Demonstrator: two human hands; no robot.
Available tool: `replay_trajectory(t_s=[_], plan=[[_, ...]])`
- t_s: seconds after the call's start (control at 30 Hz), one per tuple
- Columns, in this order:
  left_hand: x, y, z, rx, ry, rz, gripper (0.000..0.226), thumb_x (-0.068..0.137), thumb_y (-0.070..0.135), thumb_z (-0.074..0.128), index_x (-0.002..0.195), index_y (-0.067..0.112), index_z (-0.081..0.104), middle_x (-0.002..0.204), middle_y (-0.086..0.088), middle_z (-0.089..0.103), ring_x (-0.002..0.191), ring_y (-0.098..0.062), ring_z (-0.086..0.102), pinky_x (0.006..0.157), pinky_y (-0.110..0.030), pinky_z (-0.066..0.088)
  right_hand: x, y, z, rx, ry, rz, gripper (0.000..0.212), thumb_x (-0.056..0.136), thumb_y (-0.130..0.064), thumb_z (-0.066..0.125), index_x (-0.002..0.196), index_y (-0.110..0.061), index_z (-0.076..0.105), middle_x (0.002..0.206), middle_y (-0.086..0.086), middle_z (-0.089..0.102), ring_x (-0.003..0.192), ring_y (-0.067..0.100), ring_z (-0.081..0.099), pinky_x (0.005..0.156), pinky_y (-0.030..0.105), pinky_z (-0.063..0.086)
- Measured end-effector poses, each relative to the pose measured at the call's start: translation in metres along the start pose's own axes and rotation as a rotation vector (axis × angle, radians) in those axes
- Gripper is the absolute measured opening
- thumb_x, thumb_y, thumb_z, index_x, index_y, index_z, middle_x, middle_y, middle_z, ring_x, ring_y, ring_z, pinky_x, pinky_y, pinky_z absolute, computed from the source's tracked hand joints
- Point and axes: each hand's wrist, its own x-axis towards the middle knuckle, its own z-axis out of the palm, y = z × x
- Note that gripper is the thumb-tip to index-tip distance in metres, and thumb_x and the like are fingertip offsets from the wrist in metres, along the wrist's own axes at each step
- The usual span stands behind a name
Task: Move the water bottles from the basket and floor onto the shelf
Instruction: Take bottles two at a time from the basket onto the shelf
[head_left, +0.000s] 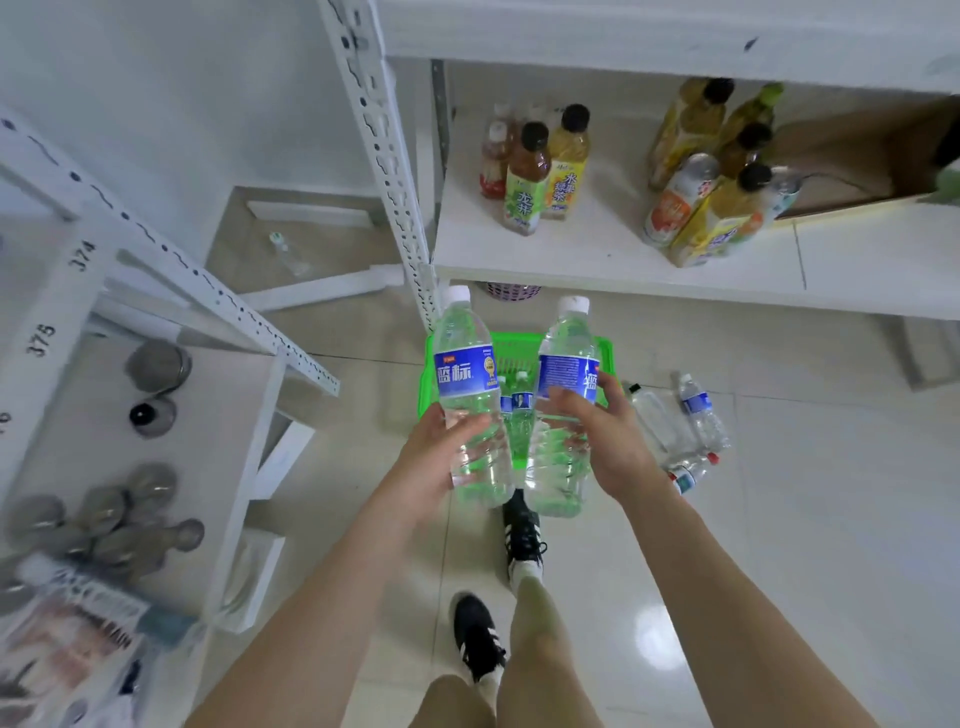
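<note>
**Hazards (judged from the present position)**

- Guard against striking the perforated upright (395, 171) at top centre. Lifting the left bottle (465, 374) straight up and forward would likely catch it.
- Expect tilt or slip during the lift. Gripping the thin clear walls low down, beneath the blue labels, leaves most of the weight above the grip.
- Avoid toppling the tea bottles (527, 182) standing at upper centre on the shelf (597, 254). Aim for the bare board to their right, short of the juice bottles (727, 208) at upper right.
- Mind the floor bottles (701, 415) lying at right centre: likely to roll if kicked or trodden on.
- Keep the leading shoe (522, 535) off the green basket (605, 353) just ahead of it.

**Hand pose**

- Left hand (441, 452): wrapped round the lower body of the left bottle, thumb across the front, forearm rising from the bottom edge of the frame.
- Right hand (602, 436): curled round the right bottle (566, 374) at the label's lower edge, fingers across the front, forearm rising from lower right.

**Location of task items**

- Held pair: upright, caps up, side by side at centre frame, overlapping the basket, with caps just beneath the shelf's front edge.
- Still to move: basket bottles (519, 410), glimpsed between the held pair, plus the floor bottles.
</note>
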Motion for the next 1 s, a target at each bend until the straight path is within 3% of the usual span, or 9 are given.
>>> replay_trajectory(t_s=[0.17,0.27,0.37,0.5,0.7,0.8,1.0], plan=[[-0.043,0.020,0.012,0.019,-0.007,0.066,0.043,0.073,0.024,0.078,0.112,0.020,0.059,0.101,0.003,0.074,0.097,-0.025,0.071,0.089,-0.055,0.053,-0.044,-0.032,-0.001,-0.002,-0.006,-0.088,0.082,0.058,-0.035,0.085,0.128,-0.016,0.047,0.095,0.014,0.076,0.084,0.028,0.071,0.068,0.032,0.044],[-0.062,0.035,0.022,0.016,-0.004,0.117,0.042,0.078,0.017,0.078,0.115,0.018,0.059,0.103,-0.003,0.073,0.098,-0.026,0.071,0.086,-0.052,0.054,-0.064,-0.055,-0.004,0.004,-0.016,-0.146,0.072,0.063,-0.027,0.080,0.126,-0.013,0.048,0.099,0.017,0.074,0.080,0.023,0.072,0.059,0.025,0.047],[-0.079,0.051,0.035,0.028,-0.011,0.175,0.052,0.071,0.021,0.081,0.117,0.017,0.058,0.107,-0.006,0.072,0.096,-0.024,0.071,0.082,-0.048,0.055,-0.080,-0.078,-0.009,-0.018,-0.034,-0.193,0.068,0.062,-0.028,0.080,0.123,-0.016,0.051,0.096,0.013,0.075,0.082,0.026,0.073,0.074,0.036,0.048],[-0.099,0.070,0.054,0.026,-0.024,0.275,0.063,0.064,0.024,0.084,0.120,0.011,0.057,0.110,-0.014,0.069,0.100,-0.029,0.068,0.086,-0.050,0.053,-0.100,-0.108,-0.018,-0.049,-0.046,-0.252,0.068,0.062,-0.031,0.079,0.122,-0.018,0.051,0.096,0.012,0.075,0.087,0.030,0.073,0.069,0.033,0.045],[-0.127,0.095,0.085,0.013,0.006,0.397,0.072,0.051,0.030,0.086,0.115,0.014,0.059,0.105,-0.006,0.073,0.107,-0.031,0.066,0.100,-0.056,0.046,-0.126,-0.149,-0.036,-0.060,-0.104,-0.368,0.048,0.078,-0.013,0.078,0.119,-0.019,0.053,0.086,0.005,0.076,0.074,0.019,0.073,0.071,0.034,0.048],[-0.140,0.110,0.099,0.010,0.009,0.449,0.078,0.047,0.030,0.088,0.117,0.013,0.057,0.105,-0.005,0.074,0.107,-0.031,0.067,0.102,-0.058,0.044,-0.138,-0.167,-0.044,-0.081,-0.126,-0.407,0.050,0.079,-0.014,0.076,0.123,-0.019,0.052,0.088,0.005,0.077,0.078,0.023,0.073,0.080,0.040,0.050],[-0.164,0.140,0.129,0.014,0.024,0.550,0.077,0.041,0.025,0.088,0.111,0.014,0.057,0.100,-0.003,0.074,0.102,-0.028,0.068,0.094,-0.045,0.050,-0.158,-0.202,-0.057,-0.080,-0.154,-0.491,0.059,0.074,-0.016,0.082,0.124,-0.017,0.051,0.095,0.005,0.076,0.081,0.023,0.073,0.069,0.035,0.050]])
